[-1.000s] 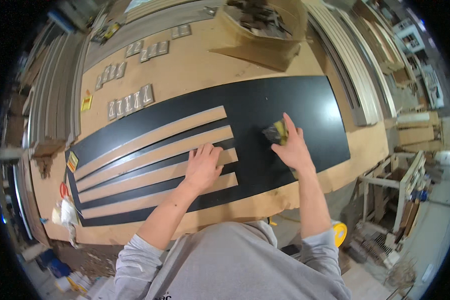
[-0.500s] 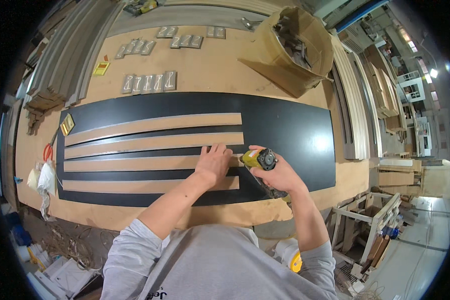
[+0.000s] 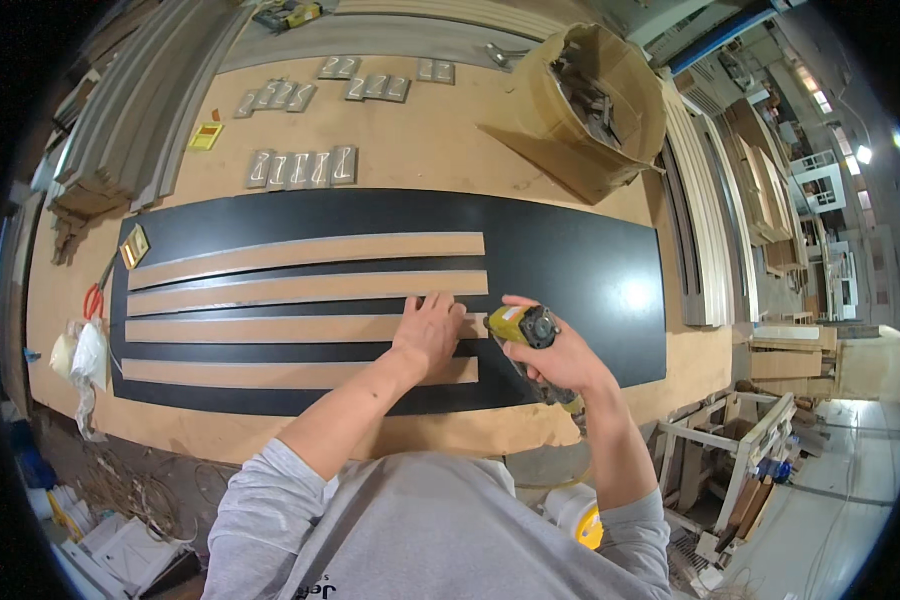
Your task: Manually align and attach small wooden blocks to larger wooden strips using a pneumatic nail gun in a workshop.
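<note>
Head view — right hand (image 3: 560, 362) wrapped around a yellow power tool (image 3: 523, 328); left hand (image 3: 427, 334), just beside it, lies flat and open, steadying the black panel (image 3: 570, 260) with wooden strips (image 3: 300, 329).

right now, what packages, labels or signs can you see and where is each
Open brown cardboard box: far right of the workbench, tipped, holding dark metal parts.
Small yellow square label card: far left, flat on the bench.
Yellow-framed rectangular tag: left end of the black slotted panel.
White crumpled plastic bag: left bench edge.

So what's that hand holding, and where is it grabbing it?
The right hand grips a yellow power tool around its body. The left hand holds nothing, lying flat on the black panel.
</note>
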Available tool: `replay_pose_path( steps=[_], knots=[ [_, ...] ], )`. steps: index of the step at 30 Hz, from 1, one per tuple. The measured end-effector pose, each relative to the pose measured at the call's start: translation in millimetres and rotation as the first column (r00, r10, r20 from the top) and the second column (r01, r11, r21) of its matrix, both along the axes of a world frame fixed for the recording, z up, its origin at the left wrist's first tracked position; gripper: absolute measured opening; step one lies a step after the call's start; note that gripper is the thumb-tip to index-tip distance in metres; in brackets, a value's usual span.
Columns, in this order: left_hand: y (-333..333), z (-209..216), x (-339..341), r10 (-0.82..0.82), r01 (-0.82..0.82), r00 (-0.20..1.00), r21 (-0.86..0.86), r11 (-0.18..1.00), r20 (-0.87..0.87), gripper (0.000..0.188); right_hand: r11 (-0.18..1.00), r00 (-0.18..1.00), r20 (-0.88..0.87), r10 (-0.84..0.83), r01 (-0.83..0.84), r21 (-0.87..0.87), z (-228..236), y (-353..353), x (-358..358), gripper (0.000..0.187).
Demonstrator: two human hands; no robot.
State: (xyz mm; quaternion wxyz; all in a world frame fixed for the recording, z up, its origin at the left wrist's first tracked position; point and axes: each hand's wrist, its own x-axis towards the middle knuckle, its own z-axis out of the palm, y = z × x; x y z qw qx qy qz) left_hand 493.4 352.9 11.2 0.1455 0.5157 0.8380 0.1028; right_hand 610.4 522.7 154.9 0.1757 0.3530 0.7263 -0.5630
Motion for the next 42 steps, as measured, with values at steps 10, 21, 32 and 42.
replay_pose_path(
  steps=[10,21,32,42],
  knots=[
    [1,-5,-2,0.016,-0.018,1.000,0.124,0.992,0.021,0.031,0.998,0.997,0.064,0.046,-0.048,0.028,-3,-4,13,0.071],
    [-20,-6,-10,0.031,-0.065,0.991,0.253,0.965,0.133,0.039,0.997,0.998,-0.048,-0.044,0.041,-0.065,11,-2,26,0.074],
    [-39,-16,-24,-0.004,-0.058,0.983,0.327,0.943,0.186,0.047,0.995,0.997,0.031,0.076,-0.073,-0.071,8,-20,-13,0.074],
    [-38,-17,-25,-0.050,-0.036,0.971,0.353,0.935,0.232,0.046,0.969,0.968,0.064,0.245,-0.247,0.029,-12,-22,-37,0.073]
  ],
)
